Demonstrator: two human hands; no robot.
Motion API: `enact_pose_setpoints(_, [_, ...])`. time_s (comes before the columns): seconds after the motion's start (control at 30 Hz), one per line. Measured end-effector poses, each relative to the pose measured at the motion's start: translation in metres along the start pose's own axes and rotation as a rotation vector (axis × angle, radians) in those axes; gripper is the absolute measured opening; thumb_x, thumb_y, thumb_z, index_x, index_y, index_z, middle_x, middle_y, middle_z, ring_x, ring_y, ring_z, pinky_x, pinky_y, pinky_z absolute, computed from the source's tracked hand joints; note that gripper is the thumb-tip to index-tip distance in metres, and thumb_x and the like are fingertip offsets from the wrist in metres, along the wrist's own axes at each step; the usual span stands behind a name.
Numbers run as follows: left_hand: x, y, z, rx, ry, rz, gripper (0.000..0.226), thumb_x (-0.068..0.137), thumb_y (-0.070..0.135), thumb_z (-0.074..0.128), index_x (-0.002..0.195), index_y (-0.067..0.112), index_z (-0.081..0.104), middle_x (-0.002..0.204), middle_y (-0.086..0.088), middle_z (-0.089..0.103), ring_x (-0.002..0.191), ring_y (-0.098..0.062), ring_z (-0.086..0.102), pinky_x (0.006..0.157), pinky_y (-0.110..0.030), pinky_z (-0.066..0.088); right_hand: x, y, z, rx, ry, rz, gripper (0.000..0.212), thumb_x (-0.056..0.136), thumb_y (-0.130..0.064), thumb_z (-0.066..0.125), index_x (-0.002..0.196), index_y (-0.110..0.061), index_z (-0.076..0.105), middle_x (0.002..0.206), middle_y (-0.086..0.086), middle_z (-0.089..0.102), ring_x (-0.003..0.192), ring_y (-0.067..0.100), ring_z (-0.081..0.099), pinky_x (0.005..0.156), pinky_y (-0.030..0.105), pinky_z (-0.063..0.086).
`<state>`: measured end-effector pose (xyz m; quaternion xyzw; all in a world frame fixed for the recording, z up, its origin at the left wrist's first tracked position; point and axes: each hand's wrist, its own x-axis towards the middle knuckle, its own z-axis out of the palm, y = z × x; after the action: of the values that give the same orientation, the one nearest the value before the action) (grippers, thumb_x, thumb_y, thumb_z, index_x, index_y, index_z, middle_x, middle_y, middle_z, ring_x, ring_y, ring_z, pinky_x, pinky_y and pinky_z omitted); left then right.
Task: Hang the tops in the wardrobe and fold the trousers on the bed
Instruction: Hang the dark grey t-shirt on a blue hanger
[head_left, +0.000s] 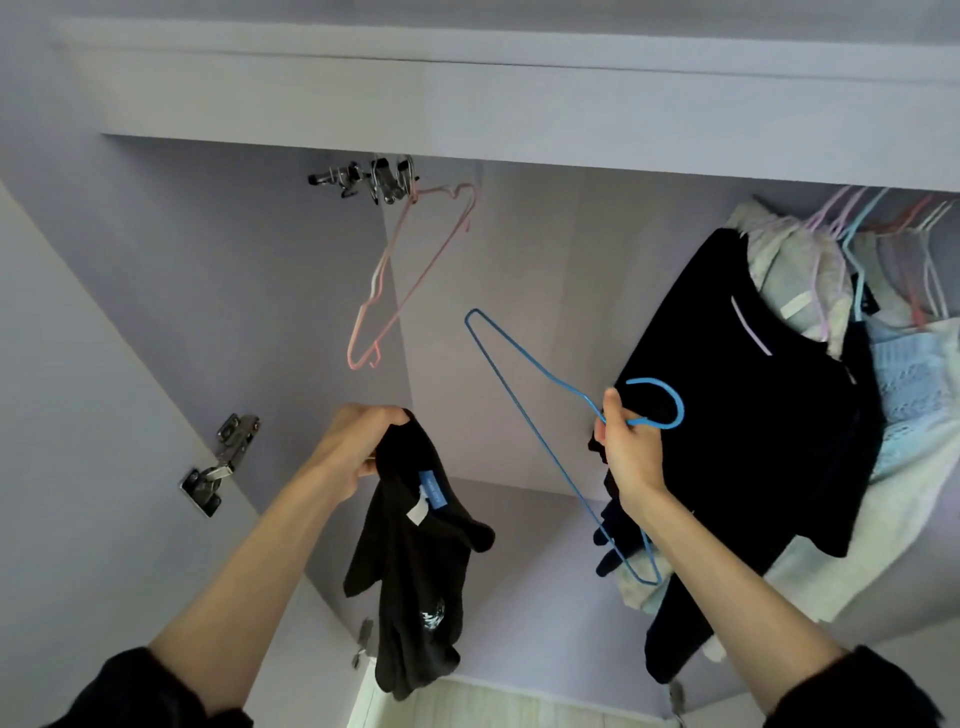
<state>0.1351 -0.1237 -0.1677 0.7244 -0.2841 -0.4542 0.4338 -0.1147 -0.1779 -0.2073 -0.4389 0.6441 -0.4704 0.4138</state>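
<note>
Left grip (358, 447) pinches a black top (415, 561) with unreadable blue label (431, 488); right grip (626, 447) clasps a blue hanger (519, 395).

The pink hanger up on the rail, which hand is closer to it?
Left. The left hand, holding the black top, is just below the pink hanger; the right hand, holding the blue hanger, is farther right.

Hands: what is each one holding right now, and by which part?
Left hand grips the black top bunched at its upper edge, near the labels. Right hand holds the blue hanger at the neck, just below its hook.
</note>
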Motion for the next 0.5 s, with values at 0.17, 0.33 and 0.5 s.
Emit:
enact_pose_setpoints(0.17, [0.007,0.002,-0.005,0.1,0.137,0.088,0.018,0.085,0.012,0.059,0.067,0.009,0.055,0.067,-0.008,0.054,0.063,-0.02,0.051,0.064,-0.029,0.041,0.003,-0.004,-0.021,-0.077,-0.045,-0.155,0.067,0.09,-0.035,0.06,0.036,-0.019,0.022,0.042,-0.008,0.019,0.047,0.011,0.019,0.052,0.027,0.022])
enact_pose_setpoints(0.33, [0.007,0.006,-0.003,0.298,0.205,0.24,0.028,0.085,0.015,0.06,0.058,0.015,0.052,0.059,-0.003,0.051,0.062,-0.02,0.047,0.055,-0.026,0.035,-0.002,-0.009,-0.027,-0.187,-0.189,-0.234,0.065,0.086,-0.032,0.064,0.043,-0.02,0.017,0.044,-0.007,0.014,0.044,0.011,0.016,0.045,0.021,0.018])
enact_pose_setpoints(0.5, [0.003,0.011,0.001,0.515,0.235,0.363,0.025,0.087,0.022,0.061,0.063,0.022,0.055,0.069,-0.004,0.062,0.07,-0.022,0.055,0.064,-0.028,0.042,-0.009,-0.012,-0.02,-0.277,-0.174,-0.248,0.058,0.086,-0.037,0.061,0.052,-0.001,0.031,0.053,0.011,0.034,0.054,0.021,0.038,0.056,0.033,0.03])
